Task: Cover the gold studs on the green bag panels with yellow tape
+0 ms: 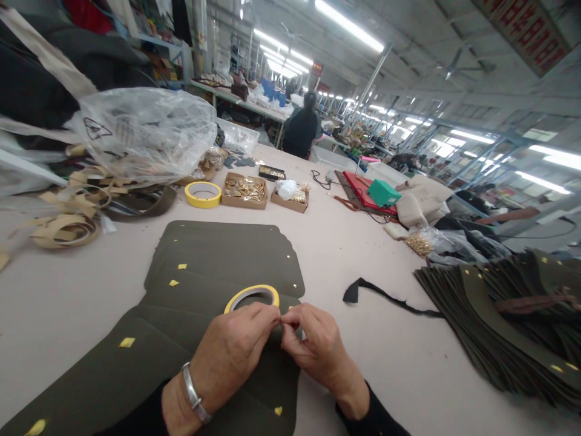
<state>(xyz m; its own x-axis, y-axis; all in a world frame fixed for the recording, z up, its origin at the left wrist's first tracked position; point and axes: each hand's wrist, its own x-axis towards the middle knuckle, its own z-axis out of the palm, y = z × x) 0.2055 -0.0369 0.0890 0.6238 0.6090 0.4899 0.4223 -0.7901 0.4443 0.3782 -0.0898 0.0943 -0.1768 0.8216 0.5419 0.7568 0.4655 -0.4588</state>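
Observation:
My left hand (238, 339) is closed around the lower edge of a roll of yellow tape (252, 290), whose upper rim shows above the fingers. Its fingertips meet those of my right hand (315, 342), which pinches at the tape's end; the bit between the fingers is mostly hidden. Both hands are over a dark olive panel (227, 248) lying flat on the table. Small yellow tape pieces, such as one piece (128, 343) at the left, are stuck on the panel. Small metal studs (295, 286) show near its right edge.
Behind the panel stand another yellow tape roll (203, 194), a box of gold metal parts (245, 191) and a smaller box (290, 197). A black strip (385, 297) and a stack of olive pieces (508, 321) lie right. A plastic bag (149, 133) sits left; a person (300, 130) is farther back.

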